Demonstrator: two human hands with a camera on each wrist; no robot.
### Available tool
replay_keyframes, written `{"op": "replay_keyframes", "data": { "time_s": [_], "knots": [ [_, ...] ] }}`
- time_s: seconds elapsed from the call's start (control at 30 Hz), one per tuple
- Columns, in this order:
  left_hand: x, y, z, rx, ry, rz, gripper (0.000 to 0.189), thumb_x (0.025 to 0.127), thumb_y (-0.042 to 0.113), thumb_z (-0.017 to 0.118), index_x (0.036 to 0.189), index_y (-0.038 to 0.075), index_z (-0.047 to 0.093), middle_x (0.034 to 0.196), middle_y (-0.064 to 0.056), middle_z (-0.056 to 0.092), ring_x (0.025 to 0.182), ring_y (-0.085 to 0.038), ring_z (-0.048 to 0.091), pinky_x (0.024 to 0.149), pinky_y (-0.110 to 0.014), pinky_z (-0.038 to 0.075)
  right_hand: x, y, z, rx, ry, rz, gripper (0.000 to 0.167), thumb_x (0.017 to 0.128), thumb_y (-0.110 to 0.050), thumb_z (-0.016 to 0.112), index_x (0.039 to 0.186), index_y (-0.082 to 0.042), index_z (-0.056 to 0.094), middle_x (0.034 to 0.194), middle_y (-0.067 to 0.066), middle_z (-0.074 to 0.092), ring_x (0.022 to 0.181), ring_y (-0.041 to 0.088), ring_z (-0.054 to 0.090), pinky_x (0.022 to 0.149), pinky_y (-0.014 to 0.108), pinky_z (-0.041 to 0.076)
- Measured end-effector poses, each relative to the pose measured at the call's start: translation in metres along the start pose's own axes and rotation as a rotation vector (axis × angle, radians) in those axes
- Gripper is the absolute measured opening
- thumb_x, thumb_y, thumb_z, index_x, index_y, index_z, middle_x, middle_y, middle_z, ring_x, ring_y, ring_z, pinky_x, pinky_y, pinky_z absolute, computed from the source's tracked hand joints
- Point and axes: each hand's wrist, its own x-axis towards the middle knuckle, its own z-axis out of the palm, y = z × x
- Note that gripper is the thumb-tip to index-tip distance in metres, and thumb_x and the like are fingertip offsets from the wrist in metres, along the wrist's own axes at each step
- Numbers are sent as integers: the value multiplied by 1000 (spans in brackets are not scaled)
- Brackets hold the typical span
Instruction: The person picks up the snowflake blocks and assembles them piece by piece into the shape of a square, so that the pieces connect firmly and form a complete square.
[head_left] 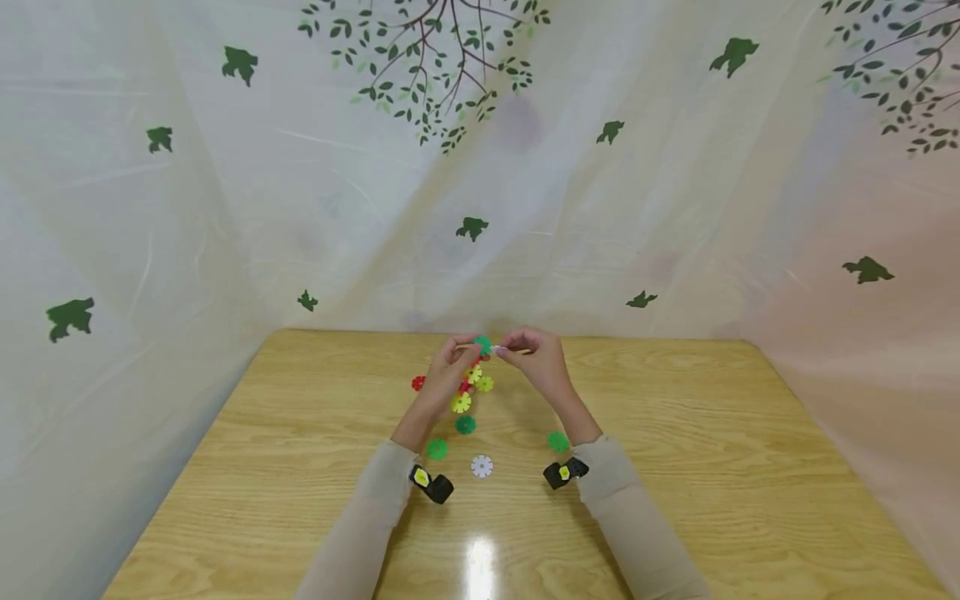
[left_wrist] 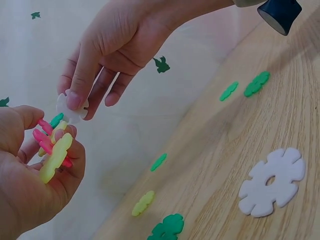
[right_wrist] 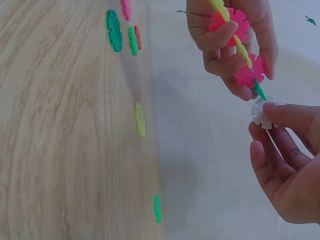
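Note:
My left hand [head_left: 442, 379] holds a chain of slotted plastic flower-shaped discs, joined edge to edge. In the right wrist view the chain alternates yellow discs and red discs [right_wrist: 250, 71], with a green disc [right_wrist: 260, 90] at its end. Between thumb and fingers, my right hand [head_left: 542, 362] pinches a white disc [right_wrist: 258, 114]. That white disc meets the green disc's edge; whether their slots are engaged I cannot tell. Both hands are raised close together over the far part of the table.
On the wooden table [head_left: 712, 467] lie a loose white disc [head_left: 482, 466], several green discs [head_left: 437, 449], a yellow disc [head_left: 485, 384] and a red disc [head_left: 418, 383]. Behind the table's far edge hangs a pale curtain [head_left: 360, 250] with leaf and bird prints.

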Motion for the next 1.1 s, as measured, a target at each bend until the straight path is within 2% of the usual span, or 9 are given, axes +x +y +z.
{"op": "replay_keyframes", "data": {
  "time_s": [0.3,0.47,0.53,0.6,0.7,0.83,0.93,1.0,1.1],
  "knots": [
    [2,-1,2,-3,1,26,35,108,29,52,138,9,53,122,-23,63,93,-12,60,56,-24,47,0,10,1,-13,61,-27,12,88,-11,81,92,0,78,94,19,77,87,29,74,71,19,55],
    [2,-4,4,-31,15,76,33,108,23,53,134,3,55,116,-14,68,109,-22,64,75,-19,53,-1,9,3,24,94,-6,10,85,-8,83,87,0,79,88,19,77,75,11,72,68,20,58],
    [2,-5,5,-39,21,88,32,108,22,53,132,1,57,114,-13,69,113,-26,63,76,-18,53,-2,8,3,45,100,4,8,84,-6,83,85,1,79,87,19,77,72,7,71,67,20,58],
    [1,-5,7,-40,30,85,31,108,23,54,131,3,57,112,-11,70,109,-26,63,66,-19,52,-2,8,3,56,106,8,8,84,-5,83,84,1,79,86,20,77,70,6,70,66,20,58],
    [-1,-5,8,-30,45,66,33,107,28,55,130,5,58,110,-7,70,98,-15,64,52,-20,47,-3,8,5,66,115,3,8,83,-4,83,83,2,79,85,21,77,70,5,69,66,20,58],
    [-3,-5,10,-42,61,58,32,106,29,56,129,6,59,112,-11,69,99,-15,64,50,-20,46,-4,9,7,85,122,-17,9,83,-5,84,83,3,79,85,23,76,69,8,70,65,18,57],
    [-3,-6,13,-58,81,86,29,106,22,57,127,3,60,108,-6,70,109,-26,63,74,-26,57,-5,8,7,91,117,-27,10,84,-3,83,84,6,78,86,26,75,72,22,73,65,17,56],
    [-2,-6,15,-57,97,104,27,105,19,58,125,1,61,103,0,69,113,-28,62,88,-28,55,-4,8,7,85,115,-37,10,84,-2,81,85,8,78,87,27,75,74,27,73,65,16,55],
    [-1,-4,18,-52,104,113,27,105,18,58,125,0,59,102,1,68,109,-23,61,82,-27,55,-4,9,6,72,105,-42,10,85,0,81,87,9,77,89,28,75,75,24,73,66,15,55]
  ]
}}
